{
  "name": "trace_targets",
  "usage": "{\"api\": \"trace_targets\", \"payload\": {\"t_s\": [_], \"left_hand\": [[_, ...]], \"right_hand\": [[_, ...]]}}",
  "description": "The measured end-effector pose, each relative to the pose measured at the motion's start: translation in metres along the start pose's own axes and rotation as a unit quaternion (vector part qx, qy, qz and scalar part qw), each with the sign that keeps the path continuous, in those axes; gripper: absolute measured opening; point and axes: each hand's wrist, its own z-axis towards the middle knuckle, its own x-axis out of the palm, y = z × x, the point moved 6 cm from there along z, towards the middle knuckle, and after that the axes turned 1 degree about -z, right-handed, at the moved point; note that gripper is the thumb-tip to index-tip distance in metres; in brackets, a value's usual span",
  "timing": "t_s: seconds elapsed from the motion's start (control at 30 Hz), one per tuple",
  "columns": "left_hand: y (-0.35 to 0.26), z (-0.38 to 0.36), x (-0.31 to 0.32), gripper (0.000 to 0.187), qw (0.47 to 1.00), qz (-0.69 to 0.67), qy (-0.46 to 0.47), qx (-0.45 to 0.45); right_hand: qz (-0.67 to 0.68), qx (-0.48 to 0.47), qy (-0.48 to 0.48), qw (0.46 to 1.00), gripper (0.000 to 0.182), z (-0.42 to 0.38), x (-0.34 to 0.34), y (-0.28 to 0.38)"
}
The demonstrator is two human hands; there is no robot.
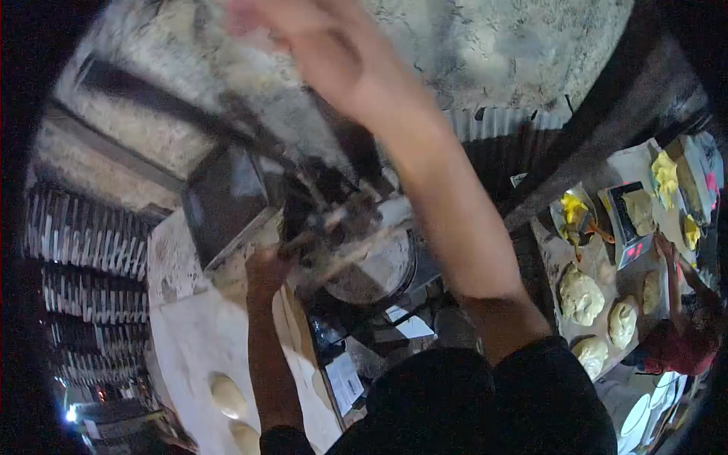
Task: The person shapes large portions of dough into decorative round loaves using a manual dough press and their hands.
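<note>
My right arm is raised across the view, and my right hand [303,42] is smeared by motion near the top edge, in front of the rough wall. Down at the left, my left hand [269,267] is by the far right edge of the pale worktable [178,326], close to a dark metal box [227,205]. Its fingers blur into the dark background. Nearer me on this table lie a smooth dough ball [228,396] and part of another dough piece [246,438], partly behind my left forearm.
A round flour-dusted container [371,269] stands between the tables. Slatted racks [91,303] line the left. On the right table, dough lumps [582,294] lie near a scale [626,227] and a bowl of yellow stuff [574,212]. A person in red [686,341] reaches toward the scale.
</note>
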Motion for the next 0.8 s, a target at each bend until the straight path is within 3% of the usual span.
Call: {"api": "trace_targets", "payload": {"t_s": [0.03, 0.1, 0.13, 0.2, 0.3, 0.4, 0.5, 0.63, 0.7, 0.8], "left_hand": [[0.028, 0.006, 0.019, 0.037, 0.979, -0.172, 0.002, -0.105], [0.029, 0.008, 0.019, 0.036, 0.980, -0.172, 0.017, -0.102], [-0.001, 0.004, -0.002, 0.035, 1.000, 0.003, 0.027, 0.004], [0.012, 0.005, 0.020, 0.031, 0.997, -0.053, -0.051, 0.035], [-0.001, -0.024, -0.007, 0.029, 0.997, -0.076, -0.033, -0.005], [0.009, -0.031, 0.004, 0.029, 0.987, -0.145, -0.061, 0.023], [0.022, -0.014, 0.036, 0.030, 0.975, -0.161, -0.132, 0.082], [0.017, -0.021, 0.023, 0.035, 0.979, -0.182, -0.085, 0.032], [0.011, -0.025, 0.027, 0.040, 0.978, -0.188, -0.085, 0.021], [0.011, -0.024, 0.033, 0.041, 0.977, -0.191, -0.098, 0.007]], "right_hand": [[-0.012, -0.025, 0.053, 0.998, 0.055, 0.013, 0.035, 0.037], [0.109, 0.100, 0.167, 0.975, 0.084, 0.002, 0.080, 0.070], [0.210, 0.120, 0.213, 0.947, 0.081, 0.006, 0.075, 0.066], [0.113, 0.162, 0.186, 0.962, 0.074, -0.027, 0.074, 0.067], [-0.080, 0.271, 0.150, 0.947, 0.062, -0.117, 0.064, 0.078], [-0.201, 0.431, 0.110, 0.872, 0.051, -0.223, 0.050, 0.103], [-0.241, 0.572, 0.063, 0.781, 0.041, -0.308, 0.045, 0.127], [-0.227, 0.725, 0.005, 0.651, 0.029, -0.380, 0.046, 0.140], [-0.238, 0.764, 0.000, 0.600, 0.025, -0.413, 0.039, 0.140], [-0.452, 0.669, 0.103, 0.581, 0.022, -0.485, -0.007, 0.162]]}}
